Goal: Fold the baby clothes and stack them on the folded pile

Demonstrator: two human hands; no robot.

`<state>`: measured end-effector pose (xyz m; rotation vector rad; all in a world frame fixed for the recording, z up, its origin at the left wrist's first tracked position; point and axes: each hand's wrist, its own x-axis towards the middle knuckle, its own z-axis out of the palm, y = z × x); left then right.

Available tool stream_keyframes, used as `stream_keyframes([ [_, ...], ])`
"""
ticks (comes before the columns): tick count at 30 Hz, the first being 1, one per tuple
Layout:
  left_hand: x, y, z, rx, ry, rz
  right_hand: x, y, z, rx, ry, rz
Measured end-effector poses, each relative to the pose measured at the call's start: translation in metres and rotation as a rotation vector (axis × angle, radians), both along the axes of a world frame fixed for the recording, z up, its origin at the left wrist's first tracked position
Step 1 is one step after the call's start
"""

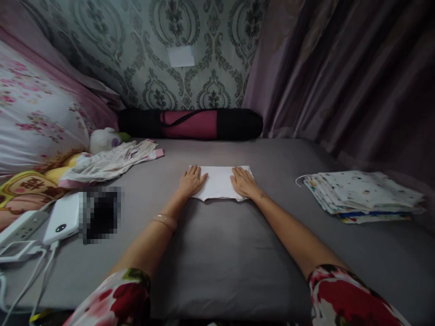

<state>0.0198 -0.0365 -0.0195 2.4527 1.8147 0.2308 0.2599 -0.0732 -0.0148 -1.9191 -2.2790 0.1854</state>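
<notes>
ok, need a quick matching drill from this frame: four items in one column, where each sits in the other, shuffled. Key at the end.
Items:
1. white folded cloth
2. stack of printed cloths
3. black and pink roll bag
4. white power bank

Places:
A. far edge of the bed, against the wall
B. left side, cable plugged in
C. under the left hand and right hand
D. right side, by the curtain

Pairs: 1-C, 2-D, 3-A, 4-B
</notes>
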Motion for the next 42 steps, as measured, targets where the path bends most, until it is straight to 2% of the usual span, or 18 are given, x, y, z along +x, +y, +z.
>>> stream_keyframes([
  [5, -0.002, 0.002, -0.003, -0.041, -0.011, 0.027, 0.019, -0.001, -0.005, 0.037, 0.008, -0.136],
  [10, -0.002, 0.002, 0.0, -0.064, 0.011, 0.023, 0.022, -0.001, -0.008, 0.041, -0.003, -0.139],
  [13, 0.001, 0.001, 0.007, -0.074, 0.043, 0.021, 0.02, 0.001, -0.003, 0.011, -0.002, -0.15],
  [17, 0.009, -0.002, 0.015, 0.051, 0.019, 0.043, 0.012, 0.005, 0.009, 0.027, 0.029, -0.16],
  [20, 0.012, -0.005, 0.011, 0.074, -0.002, 0.068, 0.002, 0.006, 0.009, 0.084, 0.058, -0.159],
  [26, 0.009, -0.004, -0.002, -0.001, -0.003, 0.105, -0.005, 0.002, -0.004, 0.061, 0.042, -0.185],
  [35, 0.008, -0.003, -0.002, 0.007, -0.034, 0.118, -0.001, 0.004, -0.006, 0.055, 0.043, -0.182],
  [38, 0.01, -0.007, 0.003, 0.087, -0.038, 0.112, -0.002, 0.003, -0.001, 0.059, 0.039, -0.178],
  [42, 0.016, -0.012, 0.007, 0.252, -0.04, 0.024, -0.009, 0.001, 0.008, 0.169, 0.047, -0.136],
])
